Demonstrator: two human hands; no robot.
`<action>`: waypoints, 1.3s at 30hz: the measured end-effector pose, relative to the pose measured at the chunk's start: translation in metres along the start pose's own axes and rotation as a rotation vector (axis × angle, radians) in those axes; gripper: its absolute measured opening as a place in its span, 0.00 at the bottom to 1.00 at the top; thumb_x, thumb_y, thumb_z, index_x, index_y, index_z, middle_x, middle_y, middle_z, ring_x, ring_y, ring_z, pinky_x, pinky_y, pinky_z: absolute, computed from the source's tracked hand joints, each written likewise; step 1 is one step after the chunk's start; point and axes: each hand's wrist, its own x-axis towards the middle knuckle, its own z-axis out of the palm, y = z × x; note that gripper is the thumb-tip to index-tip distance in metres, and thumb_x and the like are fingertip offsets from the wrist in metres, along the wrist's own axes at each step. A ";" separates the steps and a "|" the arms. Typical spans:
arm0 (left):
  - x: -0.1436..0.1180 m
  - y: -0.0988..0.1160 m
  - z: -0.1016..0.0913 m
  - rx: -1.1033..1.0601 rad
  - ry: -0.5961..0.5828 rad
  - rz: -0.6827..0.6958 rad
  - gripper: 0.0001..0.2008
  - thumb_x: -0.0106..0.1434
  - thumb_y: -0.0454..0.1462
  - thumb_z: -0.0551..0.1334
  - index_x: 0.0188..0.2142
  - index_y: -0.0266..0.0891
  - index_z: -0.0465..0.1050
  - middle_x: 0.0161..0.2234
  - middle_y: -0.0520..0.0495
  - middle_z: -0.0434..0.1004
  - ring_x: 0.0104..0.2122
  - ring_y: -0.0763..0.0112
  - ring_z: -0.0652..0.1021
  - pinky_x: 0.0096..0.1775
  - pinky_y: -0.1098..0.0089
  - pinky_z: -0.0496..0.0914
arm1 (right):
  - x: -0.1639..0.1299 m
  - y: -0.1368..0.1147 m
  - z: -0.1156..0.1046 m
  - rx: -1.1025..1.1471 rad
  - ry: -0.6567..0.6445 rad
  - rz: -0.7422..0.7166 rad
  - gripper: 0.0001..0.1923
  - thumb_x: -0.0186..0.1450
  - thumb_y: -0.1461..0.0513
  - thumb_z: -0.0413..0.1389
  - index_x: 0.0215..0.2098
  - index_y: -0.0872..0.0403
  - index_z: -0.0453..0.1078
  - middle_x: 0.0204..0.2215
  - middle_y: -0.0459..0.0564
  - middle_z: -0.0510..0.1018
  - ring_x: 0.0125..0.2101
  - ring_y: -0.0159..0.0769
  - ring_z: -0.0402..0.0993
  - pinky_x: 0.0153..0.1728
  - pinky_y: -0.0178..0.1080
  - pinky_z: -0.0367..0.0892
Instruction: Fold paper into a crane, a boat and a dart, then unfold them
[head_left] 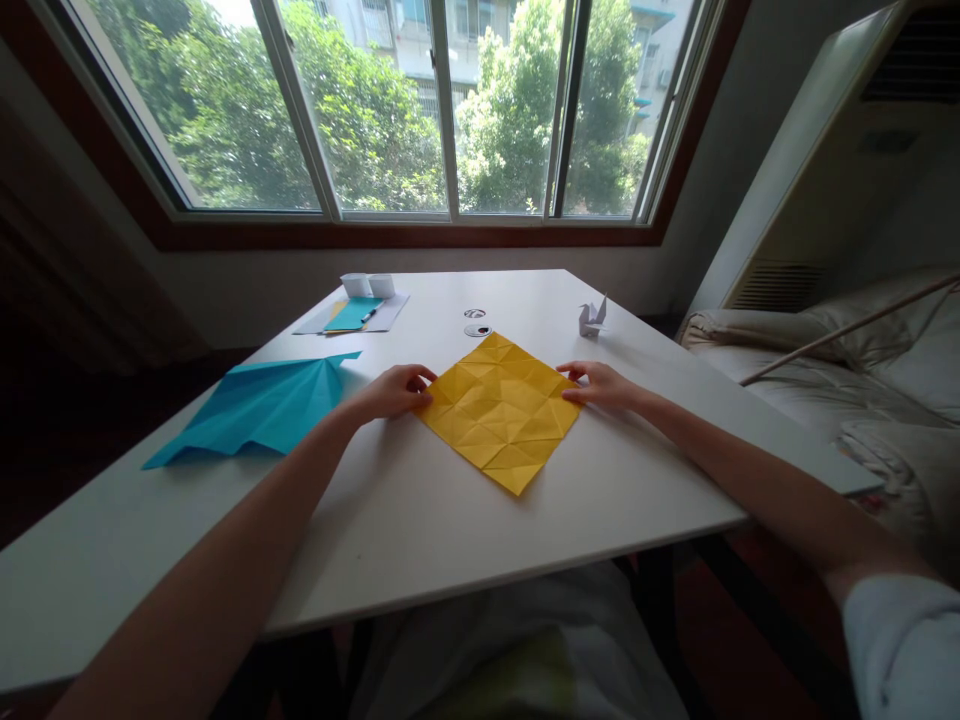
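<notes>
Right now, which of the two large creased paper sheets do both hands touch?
The yellow sheet: the left hand and the right hand touch its opposite corners, while no hand holds the blue sheet.

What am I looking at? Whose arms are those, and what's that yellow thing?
There's no machine, just a person's bare left hand and right hand. This one picture comes from a camera worn on the person's head, looking forward and down. On the white table lies a creased yellow square of paper. The left hand touches its left corner and the right hand touches the right one; how firm each grip is, I can't tell. To the left lies a creased turquoise sheet of paper, and farther back, on the right, stands a small white folded-paper bird.
</notes>
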 end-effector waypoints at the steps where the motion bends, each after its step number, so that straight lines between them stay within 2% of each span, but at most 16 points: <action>1: 0.000 0.000 0.000 -0.010 0.003 0.000 0.24 0.45 0.46 0.64 0.41 0.36 0.71 0.29 0.49 0.72 0.28 0.69 0.72 0.29 0.69 0.68 | 0.000 0.001 0.000 0.019 -0.005 0.013 0.24 0.55 0.57 0.59 0.49 0.57 0.68 0.35 0.51 0.77 0.34 0.36 0.73 0.38 0.37 0.67; 8: 0.001 -0.004 -0.002 -0.068 -0.006 -0.037 0.25 0.43 0.48 0.65 0.38 0.36 0.72 0.29 0.49 0.74 0.29 0.68 0.72 0.31 0.69 0.68 | 0.000 0.004 -0.005 0.115 -0.066 -0.030 0.14 0.56 0.56 0.56 0.36 0.56 0.73 0.31 0.49 0.78 0.32 0.37 0.73 0.35 0.36 0.67; 15: -0.002 -0.001 -0.004 -0.021 0.019 0.005 0.18 0.43 0.46 0.64 0.31 0.37 0.74 0.30 0.49 0.75 0.31 0.67 0.73 0.35 0.68 0.69 | 0.001 0.007 -0.006 0.151 -0.054 -0.095 0.13 0.55 0.58 0.55 0.37 0.56 0.72 0.34 0.50 0.78 0.35 0.38 0.73 0.38 0.37 0.67; 22: 0.001 -0.005 -0.003 -0.062 0.040 0.067 0.18 0.44 0.45 0.63 0.33 0.37 0.74 0.32 0.47 0.76 0.33 0.66 0.74 0.38 0.65 0.70 | 0.000 0.011 -0.009 -0.035 0.069 -0.276 0.07 0.58 0.62 0.52 0.30 0.55 0.72 0.30 0.50 0.77 0.32 0.36 0.71 0.38 0.39 0.65; 26: 0.000 0.000 -0.003 -0.052 0.020 0.081 0.15 0.43 0.44 0.63 0.29 0.37 0.74 0.30 0.48 0.76 0.32 0.66 0.74 0.39 0.65 0.70 | 0.001 0.016 -0.011 -0.150 0.060 -0.382 0.07 0.58 0.65 0.51 0.30 0.54 0.72 0.29 0.50 0.77 0.33 0.37 0.70 0.39 0.40 0.64; 32: -0.001 0.004 -0.004 0.077 -0.047 0.129 0.13 0.45 0.44 0.61 0.29 0.40 0.77 0.30 0.49 0.78 0.32 0.66 0.75 0.37 0.67 0.70 | 0.000 0.015 -0.016 -0.187 -0.019 -0.395 0.09 0.59 0.65 0.52 0.31 0.53 0.74 0.31 0.50 0.78 0.35 0.38 0.70 0.39 0.39 0.64; 39: -0.004 0.009 -0.004 0.358 -0.076 0.221 0.13 0.50 0.39 0.55 0.31 0.44 0.77 0.33 0.50 0.78 0.34 0.67 0.74 0.37 0.71 0.68 | -0.003 0.011 -0.018 -0.238 -0.090 -0.399 0.13 0.58 0.69 0.50 0.35 0.53 0.75 0.33 0.51 0.78 0.36 0.37 0.70 0.38 0.38 0.65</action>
